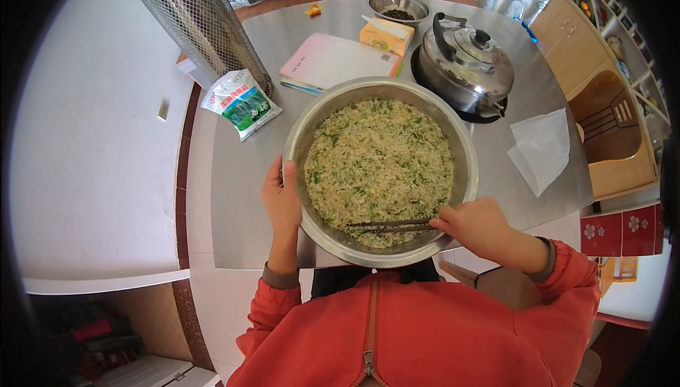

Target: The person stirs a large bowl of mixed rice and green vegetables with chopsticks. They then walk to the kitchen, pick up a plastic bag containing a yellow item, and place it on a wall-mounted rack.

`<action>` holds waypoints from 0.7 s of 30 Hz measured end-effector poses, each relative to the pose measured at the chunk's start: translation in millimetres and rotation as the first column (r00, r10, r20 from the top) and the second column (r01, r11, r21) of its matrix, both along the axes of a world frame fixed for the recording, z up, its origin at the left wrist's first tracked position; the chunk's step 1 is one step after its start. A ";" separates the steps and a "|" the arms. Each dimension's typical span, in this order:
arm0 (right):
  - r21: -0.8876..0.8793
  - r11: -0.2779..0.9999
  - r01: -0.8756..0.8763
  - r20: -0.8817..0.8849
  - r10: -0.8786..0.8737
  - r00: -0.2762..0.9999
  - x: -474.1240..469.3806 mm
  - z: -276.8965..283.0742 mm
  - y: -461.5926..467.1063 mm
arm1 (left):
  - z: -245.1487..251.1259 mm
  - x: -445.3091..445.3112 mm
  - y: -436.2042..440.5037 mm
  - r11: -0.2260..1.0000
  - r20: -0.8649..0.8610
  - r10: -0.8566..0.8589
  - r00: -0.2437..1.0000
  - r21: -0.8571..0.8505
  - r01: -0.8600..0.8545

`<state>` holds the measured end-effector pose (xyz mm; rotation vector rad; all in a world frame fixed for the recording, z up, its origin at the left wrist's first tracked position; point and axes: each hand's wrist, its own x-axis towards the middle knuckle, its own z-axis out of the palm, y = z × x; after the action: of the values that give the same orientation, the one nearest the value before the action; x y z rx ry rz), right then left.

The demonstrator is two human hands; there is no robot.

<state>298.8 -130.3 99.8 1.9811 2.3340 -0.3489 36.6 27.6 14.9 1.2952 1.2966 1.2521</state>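
A wide stainless steel basin stands at the front edge of the metal-topped table. It holds a crumbly pale mixture flecked with chopped green leaves. My left hand grips the basin's left rim, thumb on top and fingers around the outside. In my right hand, at the lower right rim, is a pair of dark chopsticks. They lie nearly level, pointing left, with their tips in the near part of the mixture.
Behind the basin are books, a tissue pack and a small steel bowl of dark bits. A steel kettle stands right, near a white sheet. A salt bag leans by a mesh-wrapped column at left.
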 end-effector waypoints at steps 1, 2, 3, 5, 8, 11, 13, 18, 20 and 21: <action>0.027 1.000 -0.012 -0.004 0.012 1.000 -0.5 -1.5 -2.2 | -0.3 -0.5 -0.2 1.000 0.002 -0.001 1.000 0.000 0.001; 0.049 0.999 -0.024 -0.003 0.024 1.000 -0.2 -2.9 -4.5 | -0.8 -0.6 -0.3 1.000 0.003 -0.002 1.000 0.001 0.002; 0.072 0.997 -0.034 -0.003 0.035 0.999 0.4 -4.2 -6.8 | -1.1 -0.5 -0.6 1.000 0.004 -0.004 1.000 0.002 0.004; 0.086 0.995 -0.051 -0.037 0.054 0.998 3.6 -6.8 -8.1 | -1.5 0.2 -2.7 0.999 -0.021 0.002 1.000 0.046 -0.001; 0.060 0.997 -0.057 -0.054 0.060 0.997 9.0 -8.0 -6.0 | -2.2 2.5 -4.8 0.998 0.013 0.011 1.000 0.061 -0.012; 0.004 0.999 -0.040 -0.064 0.040 0.997 16.2 -1.9 2.2 | -2.1 2.2 -5.3 0.998 -0.009 -0.012 1.000 0.061 0.012; -0.007 1.000 0.003 -0.126 -0.004 0.992 24.2 7.6 9.2 | -2.1 1.0 -3.9 0.997 -0.025 -0.016 1.000 0.069 0.018; -0.114 0.988 0.101 -0.223 -0.125 0.967 40.3 28.5 5.1 | -7.6 0.4 -3.7 1.000 0.041 -0.005 0.999 0.001 0.005; -0.186 0.979 0.084 -0.211 -0.124 0.970 39.0 26.2 2.2 | -9.6 0.2 -3.1 0.999 0.014 -0.009 1.000 0.038 0.008; -0.212 0.975 0.063 -0.226 -0.112 0.968 37.8 23.4 0.9 | -10.1 -0.2 -3.0 0.999 0.002 -0.005 1.000 0.050 0.005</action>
<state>336.6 -129.4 123.2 2.0451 2.2315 -0.8385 36.4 24.6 4.8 1.3313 1.2668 1.2896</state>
